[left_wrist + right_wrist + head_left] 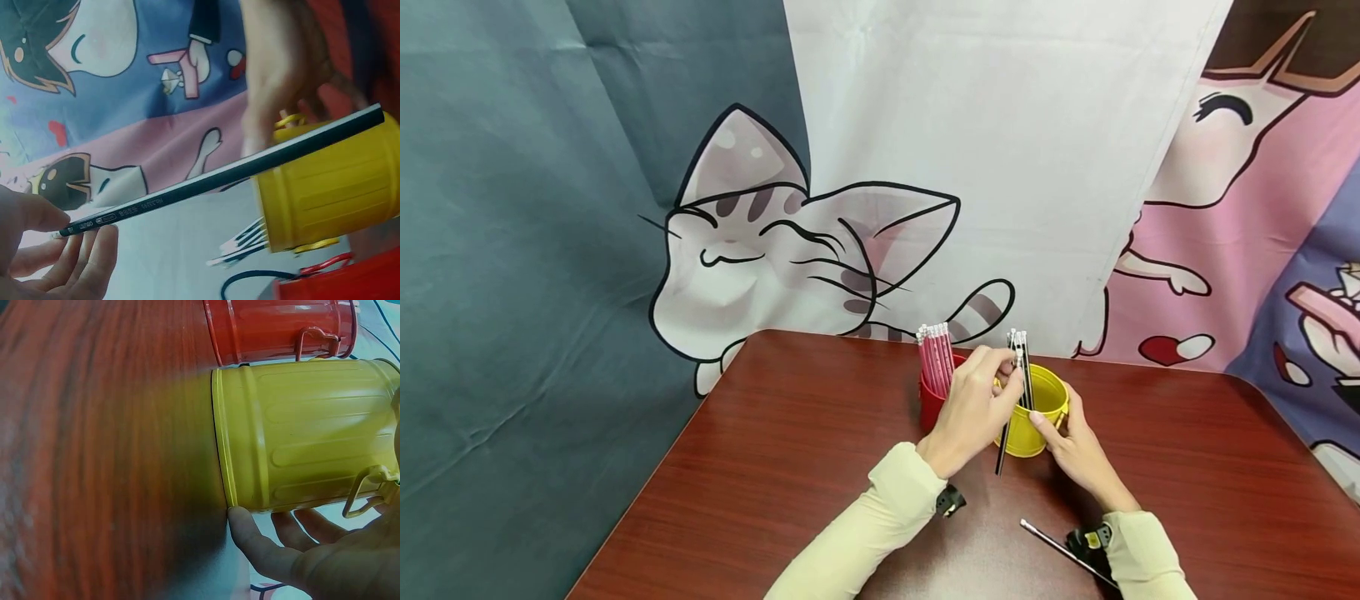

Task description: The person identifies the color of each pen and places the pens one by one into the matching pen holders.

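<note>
My left hand [1007,375] pinches a black pencil [1009,425] near its upper end, and the pencil slants down in front of the yellow bucket [1047,398]. In the left wrist view the black pencil [237,172] crosses in front of the yellow bucket [331,187], held between my fingertips [44,215]. Several black pencils [1019,340] stand in that bucket. My right hand [1060,425] clasps the bucket's side, thumb in front, fingers [269,550] along the yellow bucket [306,437]. A red bucket [931,402] with several pink pencils [936,358] stands just left of it.
Another black pencil [1060,550] lies on the brown table [790,450] near my right wrist. The red bucket [281,328] touches the yellow one. A cartoon-printed cloth backdrop [925,167] hangs close behind the table's far edge.
</note>
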The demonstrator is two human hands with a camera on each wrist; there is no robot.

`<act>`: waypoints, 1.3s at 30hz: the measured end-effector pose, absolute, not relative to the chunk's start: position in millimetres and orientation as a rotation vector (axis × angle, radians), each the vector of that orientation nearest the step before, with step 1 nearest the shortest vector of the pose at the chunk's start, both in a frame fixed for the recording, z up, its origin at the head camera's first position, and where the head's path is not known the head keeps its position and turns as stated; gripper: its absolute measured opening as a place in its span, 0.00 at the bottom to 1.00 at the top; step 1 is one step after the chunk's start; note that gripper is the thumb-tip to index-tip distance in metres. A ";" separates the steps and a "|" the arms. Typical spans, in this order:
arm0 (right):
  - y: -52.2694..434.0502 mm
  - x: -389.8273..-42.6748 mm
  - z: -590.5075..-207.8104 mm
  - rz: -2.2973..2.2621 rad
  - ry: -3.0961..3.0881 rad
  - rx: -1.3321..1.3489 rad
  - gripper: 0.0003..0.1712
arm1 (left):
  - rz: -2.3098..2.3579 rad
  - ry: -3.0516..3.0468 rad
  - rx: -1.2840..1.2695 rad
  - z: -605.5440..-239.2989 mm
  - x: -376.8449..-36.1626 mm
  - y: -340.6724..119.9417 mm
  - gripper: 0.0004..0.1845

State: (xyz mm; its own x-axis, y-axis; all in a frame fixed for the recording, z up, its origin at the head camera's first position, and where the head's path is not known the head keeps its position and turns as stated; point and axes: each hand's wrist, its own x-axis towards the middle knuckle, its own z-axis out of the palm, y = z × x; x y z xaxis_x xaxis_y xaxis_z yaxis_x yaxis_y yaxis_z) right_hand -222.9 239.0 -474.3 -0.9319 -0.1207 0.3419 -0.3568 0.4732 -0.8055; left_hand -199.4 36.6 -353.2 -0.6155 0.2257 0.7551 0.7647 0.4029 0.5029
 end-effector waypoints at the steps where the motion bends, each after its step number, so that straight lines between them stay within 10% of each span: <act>1: 239.0 -223.1 -474.5 1.441 -2.487 0.405 0.40 | -1.171 -2.058 -0.848 -349.8 -200.5 37.1 0.09; 39: 238.6 -223.8 -473.8 1.466 -2.492 0.390 0.40 | -1.007 -1.899 -1.007 -313.6 -252.8 51.3 0.11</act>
State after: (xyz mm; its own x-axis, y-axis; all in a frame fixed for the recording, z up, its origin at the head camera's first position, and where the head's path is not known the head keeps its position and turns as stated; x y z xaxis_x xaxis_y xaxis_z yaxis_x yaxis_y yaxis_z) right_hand -223.8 238.6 -473.8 -0.9396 -0.1138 0.3228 -0.3374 0.4661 -0.8178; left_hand -252.8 51.3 -313.6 -0.4102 0.2888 0.8650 0.8781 0.3811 0.2891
